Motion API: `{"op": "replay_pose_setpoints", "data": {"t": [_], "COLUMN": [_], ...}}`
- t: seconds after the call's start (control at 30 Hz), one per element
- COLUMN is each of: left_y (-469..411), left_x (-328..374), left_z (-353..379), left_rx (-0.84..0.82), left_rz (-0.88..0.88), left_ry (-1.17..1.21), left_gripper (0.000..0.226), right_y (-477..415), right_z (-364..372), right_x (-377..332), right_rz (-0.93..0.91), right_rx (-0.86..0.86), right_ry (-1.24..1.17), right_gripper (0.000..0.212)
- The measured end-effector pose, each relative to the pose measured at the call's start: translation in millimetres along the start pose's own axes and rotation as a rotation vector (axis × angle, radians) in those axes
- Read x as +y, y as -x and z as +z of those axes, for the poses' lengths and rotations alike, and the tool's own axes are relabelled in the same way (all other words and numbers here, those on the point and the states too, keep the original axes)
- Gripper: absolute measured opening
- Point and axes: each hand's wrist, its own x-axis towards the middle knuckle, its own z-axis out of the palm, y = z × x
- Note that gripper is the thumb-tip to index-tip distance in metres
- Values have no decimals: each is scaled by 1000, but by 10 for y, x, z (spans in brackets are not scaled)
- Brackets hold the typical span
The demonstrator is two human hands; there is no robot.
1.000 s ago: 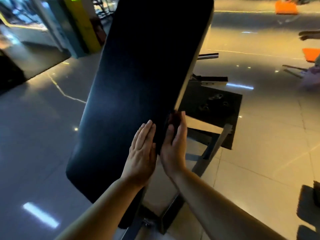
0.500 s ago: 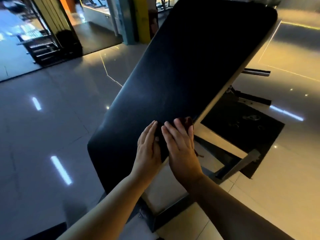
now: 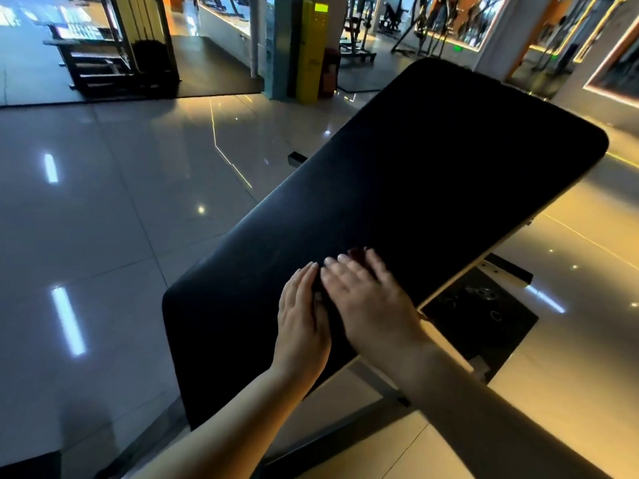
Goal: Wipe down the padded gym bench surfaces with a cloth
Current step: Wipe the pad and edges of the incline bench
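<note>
Head view: looking down along a tilted bench, gym hall behind.
Bench: long black padded bench pad (image 3: pixel 415 188) with rounded corners, sloping up and away to the upper right. Pretty dim, so no surface detail to make out.
Cloth: small dark cloth with a reddish edge (image 3: pixel 358 253), on the lower part of the pad toward its right edge. Mostly hidden under the palm, just a bit peeking out past the fingertips.
Right side: right hand (image 3: pixel 366 299) flat, fingers straight and slightly spread, pressing down on the cloth. A little blurry.
Left side: left hand (image 3: pixel 301 326) flat too, fingers straight and together, resting on the pad just beside the other hand, holding nothing. Touching it or only nearly, can't tell.
Frame: pale metal bar (image 3: pixel 449 340) under the pad's right edge, with a grey leg below it.
Mat: black floor mat (image 3: pixel 491 326) under the bench on the right.
Floor: glossy pale tiled floor (image 3: pixel 121 209) with light streaks reflected in it.
Background: yellow pillar (image 3: pixel 309 53) far off, blurry gym machines around it.
</note>
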Motion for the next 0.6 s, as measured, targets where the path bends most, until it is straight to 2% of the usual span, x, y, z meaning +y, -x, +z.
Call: {"op": "replay_pose_setpoints", "data": {"t": [0.1, 0.17, 0.2, 0.27, 0.33, 0.4, 0.47, 0.53, 0.6], "left_y": [-12, -12, -17, -19, -11, -15, -31, -40, -67], "left_x": [26, 40, 32, -16, -20, 62, 186, 336, 522], "left_z": [45, 78, 83, 77, 65, 50, 69, 135, 247], "left_rx": [-11, 13, 31, 53, 57, 54, 48, 64, 69], "left_rz": [19, -3, -17, -34, -41, -76, -161, -208, -174], "left_ry": [-127, -127, -104, -35, 16, 49, 131, 231, 244], "left_gripper": [46, 48, 48, 45, 44, 47, 50, 48, 50], "right_y": [-82, -162, -174, -109, -87, -170, -205, -212, -179], "right_z": [-89, -146, -125, -33, -29, -132, -181, -180, -136], "right_x": [432, 409, 281, 18, 81, 426, 752, 811, 703], "right_rz": [219, 307, 269, 75, -66, -5, 164, 160, 53], "right_rx": [50, 71, 59, -14, -63, 35, 172, 92, -1], "right_ry": [5, -3, 11, -34, -153, -201, -170, -90, -53], "right_gripper": [57, 57, 56, 59, 56, 53, 47, 55, 65]}}
